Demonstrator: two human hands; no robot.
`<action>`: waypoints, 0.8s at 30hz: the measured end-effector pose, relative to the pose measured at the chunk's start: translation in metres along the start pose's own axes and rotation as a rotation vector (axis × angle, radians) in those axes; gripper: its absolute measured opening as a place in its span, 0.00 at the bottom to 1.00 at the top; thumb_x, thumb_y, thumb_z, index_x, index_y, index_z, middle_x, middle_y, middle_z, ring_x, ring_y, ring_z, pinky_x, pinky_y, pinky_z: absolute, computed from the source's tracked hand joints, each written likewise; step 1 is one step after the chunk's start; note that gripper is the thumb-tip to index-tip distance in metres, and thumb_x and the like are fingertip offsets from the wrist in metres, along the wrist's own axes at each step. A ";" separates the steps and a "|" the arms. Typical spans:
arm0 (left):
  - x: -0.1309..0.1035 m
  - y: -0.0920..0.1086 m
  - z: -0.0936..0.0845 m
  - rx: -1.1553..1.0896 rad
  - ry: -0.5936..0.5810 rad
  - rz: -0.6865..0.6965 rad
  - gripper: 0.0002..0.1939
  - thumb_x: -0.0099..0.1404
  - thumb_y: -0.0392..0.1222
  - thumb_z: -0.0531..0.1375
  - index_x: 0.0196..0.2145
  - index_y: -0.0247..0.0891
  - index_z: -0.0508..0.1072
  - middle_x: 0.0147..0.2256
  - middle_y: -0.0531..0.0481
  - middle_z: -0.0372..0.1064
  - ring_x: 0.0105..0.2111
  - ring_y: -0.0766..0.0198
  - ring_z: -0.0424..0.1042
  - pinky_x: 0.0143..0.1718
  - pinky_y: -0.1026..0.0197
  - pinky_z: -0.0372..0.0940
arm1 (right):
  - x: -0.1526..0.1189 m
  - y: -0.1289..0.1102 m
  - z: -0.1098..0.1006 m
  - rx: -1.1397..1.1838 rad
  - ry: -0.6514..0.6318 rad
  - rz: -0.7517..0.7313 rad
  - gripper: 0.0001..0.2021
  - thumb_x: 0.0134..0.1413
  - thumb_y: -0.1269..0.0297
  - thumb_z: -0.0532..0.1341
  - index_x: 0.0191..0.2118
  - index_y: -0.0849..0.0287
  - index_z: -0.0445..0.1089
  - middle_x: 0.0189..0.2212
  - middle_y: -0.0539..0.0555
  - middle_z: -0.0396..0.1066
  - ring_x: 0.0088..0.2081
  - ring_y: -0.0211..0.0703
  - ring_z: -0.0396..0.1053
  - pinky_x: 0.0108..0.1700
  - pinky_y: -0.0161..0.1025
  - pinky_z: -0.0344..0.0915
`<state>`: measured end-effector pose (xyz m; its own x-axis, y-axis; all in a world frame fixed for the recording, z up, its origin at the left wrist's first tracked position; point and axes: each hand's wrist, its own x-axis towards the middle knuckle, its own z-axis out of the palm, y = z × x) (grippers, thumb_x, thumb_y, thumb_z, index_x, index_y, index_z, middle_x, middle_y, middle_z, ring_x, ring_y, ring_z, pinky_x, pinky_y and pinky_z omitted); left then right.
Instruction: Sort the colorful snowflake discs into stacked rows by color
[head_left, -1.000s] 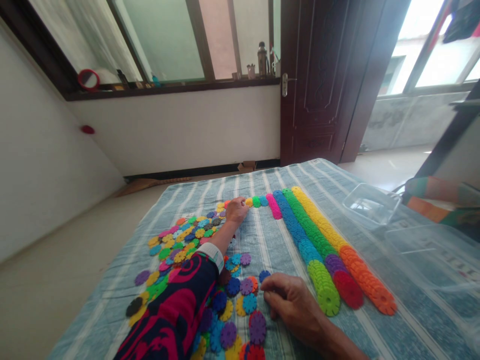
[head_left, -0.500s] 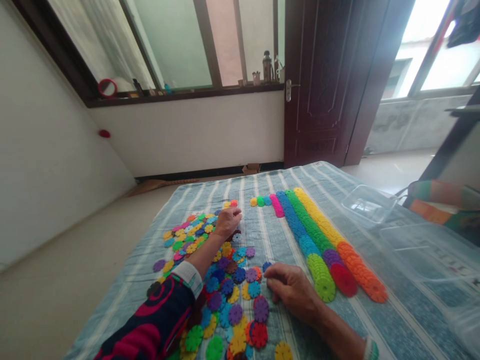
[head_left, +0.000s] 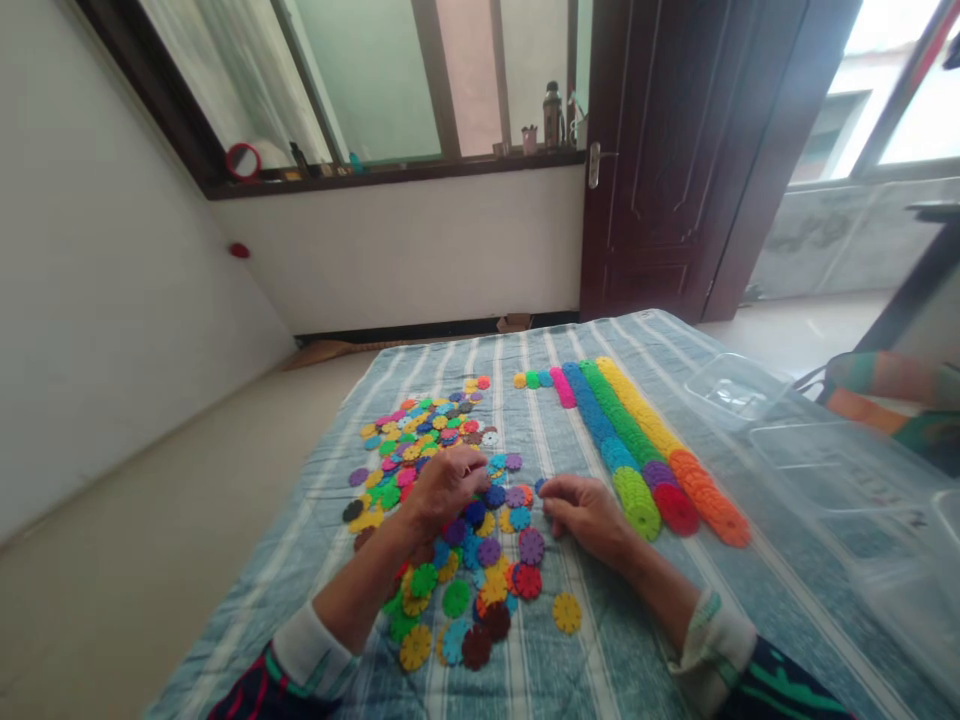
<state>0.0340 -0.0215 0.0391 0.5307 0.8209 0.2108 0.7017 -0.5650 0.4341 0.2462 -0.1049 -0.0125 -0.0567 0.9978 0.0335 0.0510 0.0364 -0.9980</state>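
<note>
Loose flower-shaped plastic discs in many colours lie in a spread pile on the striped bedsheet. Over the middle of this pile is my left hand, its fingers curled in a pinch; whatever they hold, if anything, is hidden. My right hand is closed just right of the pile, with a small blue disc at its thumb and fingertips. Overlapping discs form long rows on the right: a yellow row ending in orange, a green row ending in purple and red, and a blue row ending in lime.
A short line of single discs runs left from a pink stack at the far end. Clear plastic boxes stand on the right, near an orange and green bag. Beyond the bed are a door and a window sill.
My left hand has come back from the far end of the pile to its middle. The view has tilted slightly; my right hand stays beside the pile with the blue disc at its fingertips.
</note>
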 end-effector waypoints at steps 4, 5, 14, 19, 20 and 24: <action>-0.023 0.013 -0.003 -0.014 -0.033 0.006 0.10 0.61 0.36 0.55 0.29 0.37 0.76 0.30 0.50 0.73 0.33 0.64 0.71 0.38 0.64 0.63 | 0.000 0.002 -0.001 -0.008 0.006 -0.017 0.08 0.45 0.64 0.59 0.32 0.59 0.71 0.19 0.45 0.67 0.19 0.34 0.66 0.23 0.32 0.61; -0.027 0.015 -0.003 -0.014 -0.039 0.013 0.10 0.61 0.35 0.54 0.29 0.37 0.76 0.31 0.50 0.73 0.34 0.64 0.71 0.39 0.64 0.63 | 0.000 0.002 -0.001 -0.012 0.010 -0.021 0.08 0.46 0.64 0.59 0.33 0.59 0.72 0.19 0.45 0.67 0.19 0.34 0.66 0.23 0.31 0.61; -0.042 0.035 0.010 0.146 -0.104 0.033 0.09 0.61 0.33 0.55 0.28 0.37 0.75 0.31 0.49 0.71 0.33 0.64 0.71 0.36 0.64 0.63 | 0.000 0.005 -0.004 -0.066 0.019 -0.033 0.08 0.46 0.62 0.61 0.33 0.59 0.73 0.20 0.46 0.70 0.20 0.36 0.68 0.25 0.33 0.63; -0.045 0.037 0.020 0.243 -0.118 -0.011 0.08 0.63 0.36 0.55 0.31 0.38 0.74 0.34 0.48 0.70 0.36 0.62 0.71 0.37 0.62 0.63 | 0.000 0.005 -0.005 -0.069 0.015 -0.031 0.09 0.46 0.61 0.61 0.33 0.59 0.72 0.18 0.45 0.69 0.20 0.36 0.68 0.25 0.33 0.64; -0.045 0.037 0.022 0.256 -0.121 -0.020 0.09 0.64 0.37 0.54 0.31 0.38 0.74 0.35 0.48 0.69 0.36 0.62 0.71 0.37 0.62 0.63 | 0.000 0.005 -0.005 -0.068 0.013 -0.031 0.09 0.46 0.61 0.61 0.33 0.59 0.72 0.18 0.45 0.69 0.20 0.36 0.68 0.25 0.33 0.64; -0.045 0.035 0.026 0.270 -0.117 -0.020 0.08 0.64 0.37 0.55 0.32 0.38 0.74 0.36 0.47 0.69 0.35 0.61 0.71 0.36 0.62 0.64 | -0.001 0.002 -0.004 -0.053 0.012 -0.028 0.09 0.45 0.61 0.61 0.33 0.59 0.72 0.17 0.44 0.67 0.19 0.36 0.67 0.25 0.33 0.63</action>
<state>0.0471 -0.0810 0.0220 0.5555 0.8260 0.0950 0.8055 -0.5630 0.1852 0.2508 -0.1058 -0.0146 -0.0474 0.9969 0.0621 0.1020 0.0666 -0.9925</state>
